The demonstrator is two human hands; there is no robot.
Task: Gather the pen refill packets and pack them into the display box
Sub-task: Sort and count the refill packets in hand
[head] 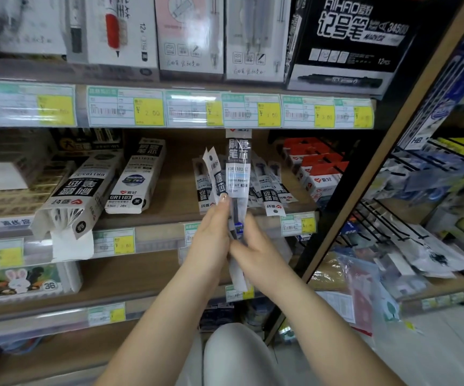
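I hold a bundle of clear pen refill packets (237, 174) upright in front of the middle shelf. My left hand (211, 232) grips the bundle from the left, its fingers curled up around the lower part. My right hand (256, 249) presses against the bundle from the right. More refill packets (274, 190) lie loose and fanned out on the shelf behind. An open black-and-white display box (77, 193) with packets showing in its mouth lies tilted at the shelf's left edge. A second closed box (137, 176) lies beside it.
Red-and-white boxes (317, 168) stand at the shelf's right. Boxes of pens and markers (348, 43) fill the shelf above, over a strip of price tags (147, 110). A wire rack (392, 218) with hanging packets stands to the right. A box with a rabbit picture (22, 282) sits below.
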